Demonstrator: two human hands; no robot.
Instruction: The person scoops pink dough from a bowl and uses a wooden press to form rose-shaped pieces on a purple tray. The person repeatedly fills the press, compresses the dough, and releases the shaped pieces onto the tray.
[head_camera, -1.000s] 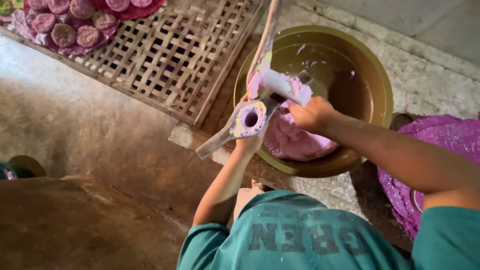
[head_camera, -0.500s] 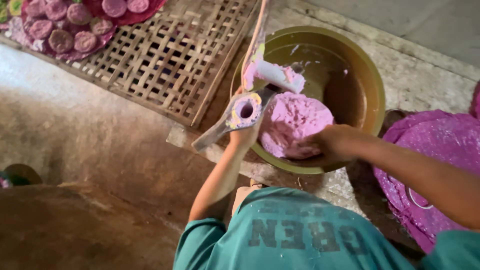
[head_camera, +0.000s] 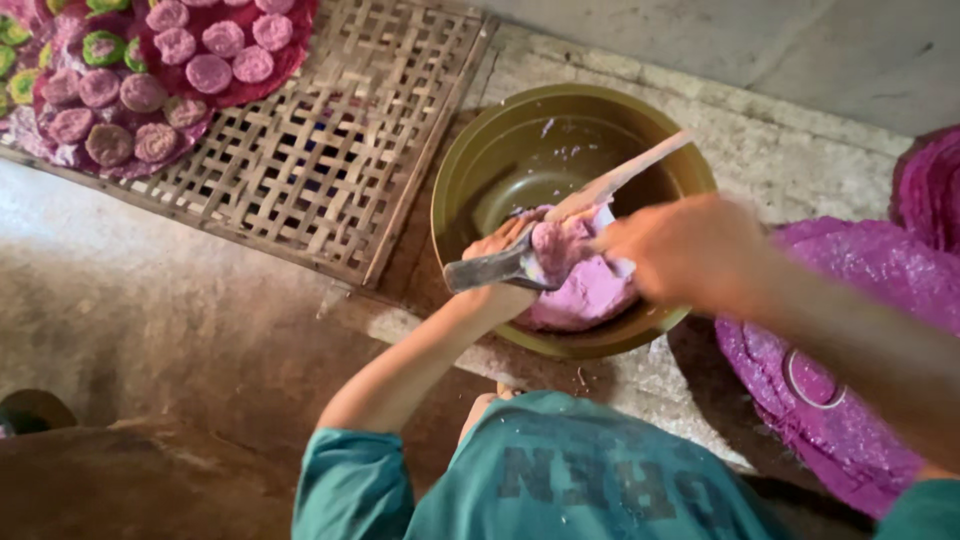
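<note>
Dough: pink-purple mass lay in the olive-green bowl, against its near wall; half a second before, the right hand had been down on this mass, and a lump now sat at the mouth of the tool instead.
Tool: metal press, a short tube with long handles, was held over the bowl; its upper handle, smeared with dough, slanted up to the right. A second earlier it stood higher and more upright, open mouth to the camera; now it lay lower and nearly level.
Left hand: left hand was wrapped around the press from below, fingers closed on it; it had come down towards the dough.
Right hand: right hand, blurred by motion, had risen from the dough to the press and was pushing a lump against it; whether the fingers were curled or flat could not be told.
Reading: the shift suggested that the press was being loaded, filling not yet finished.
Tray: woven bamboo tray lay left of the bowl, apart from it.
Cakes: round pink cakes and a few green-rimmed ones sat on pink sheets at the tray's far left.
Sheet: crumpled magenta plastic lay right of the bowl.
</note>
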